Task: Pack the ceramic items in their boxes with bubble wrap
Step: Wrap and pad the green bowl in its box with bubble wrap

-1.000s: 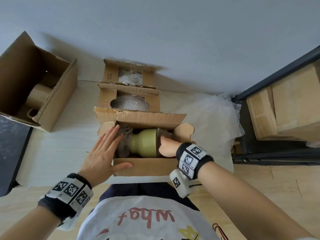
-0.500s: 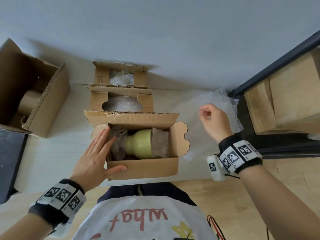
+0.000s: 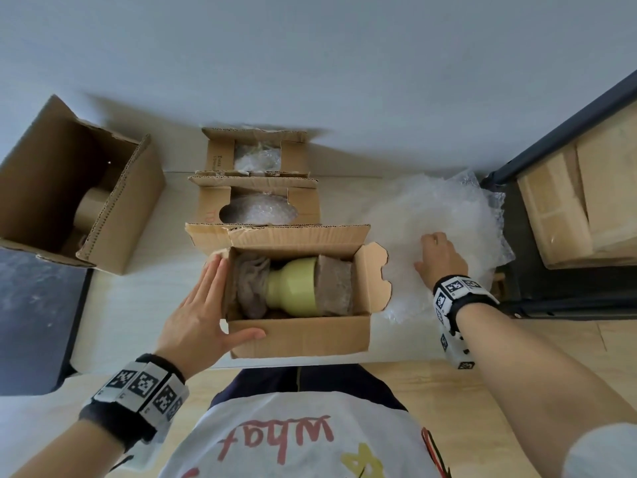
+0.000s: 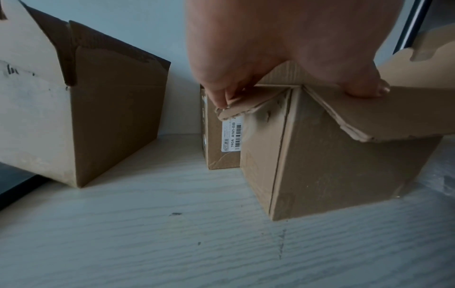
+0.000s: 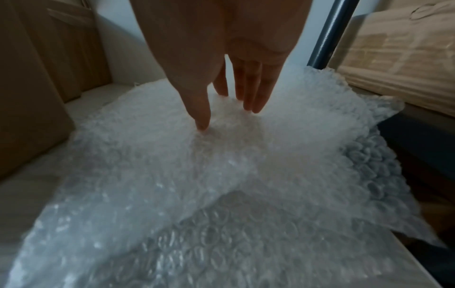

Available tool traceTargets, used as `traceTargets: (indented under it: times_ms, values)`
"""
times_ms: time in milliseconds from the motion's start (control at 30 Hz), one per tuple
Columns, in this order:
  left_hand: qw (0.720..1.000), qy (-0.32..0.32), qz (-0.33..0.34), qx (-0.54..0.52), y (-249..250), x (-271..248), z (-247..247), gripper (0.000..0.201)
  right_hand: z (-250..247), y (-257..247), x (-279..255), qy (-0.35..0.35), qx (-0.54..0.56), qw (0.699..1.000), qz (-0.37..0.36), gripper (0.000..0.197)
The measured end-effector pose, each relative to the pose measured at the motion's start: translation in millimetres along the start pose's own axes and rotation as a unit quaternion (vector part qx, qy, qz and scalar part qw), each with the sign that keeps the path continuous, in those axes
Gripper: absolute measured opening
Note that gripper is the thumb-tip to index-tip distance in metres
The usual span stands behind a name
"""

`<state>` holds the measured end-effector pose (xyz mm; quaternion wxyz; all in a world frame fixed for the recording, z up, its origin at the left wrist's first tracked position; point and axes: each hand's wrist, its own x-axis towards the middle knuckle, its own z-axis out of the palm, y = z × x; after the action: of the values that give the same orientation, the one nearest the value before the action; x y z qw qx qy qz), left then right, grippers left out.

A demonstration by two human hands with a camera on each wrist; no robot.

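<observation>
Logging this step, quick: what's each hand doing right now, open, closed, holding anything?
Left hand: open, fingers flat against the box, thumb on its front.
Right hand: open, fingertips touching the bubble wrap, not gripping it.

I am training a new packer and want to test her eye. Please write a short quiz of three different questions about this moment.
1. True or false: the green vase lies on its side in the nearest box.
2. What does the right hand touch? A) bubble wrap B) vase C) shelf
3. Fill in: the left hand rests on the box's ___ side.

Key: 1 true; 2 A, the bubble wrap; 3 left.
</observation>
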<state>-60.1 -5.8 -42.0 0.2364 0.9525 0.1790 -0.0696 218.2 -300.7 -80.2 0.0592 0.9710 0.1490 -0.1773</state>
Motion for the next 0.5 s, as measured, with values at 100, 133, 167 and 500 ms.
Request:
traceTargets:
  times_ms: [100, 133, 167, 500]
  values:
    - [1.000, -0.006, -0.015, 0.004, 1.4, 0.4, -0.7, 0.124, 1.2, 1.6, -1.1, 0.014, -0.019, 1.000, -0.020, 0.025]
    - [1.000, -0.012, -0.021, 0.004, 2.2, 0.8, -2.1, 0.125, 1.2, 3.3, -1.1, 0.019, -0.013, 0.999, -0.025, 0.023]
    - [0.999, -0.019, -0.026, 0.004, 3.1, 1.3, -3.4, 0.126, 0.5, 5.6, -1.0, 0.026, 0.003, 0.999, -0.026, 0.021]
    - [0.997, -0.044, -0.007, -0.064, 15.6, 6.3, -25.1, 0.125, -48.1, 48.3, -17.6, 0.216, 0.373, 0.895, 0.110, 0.018]
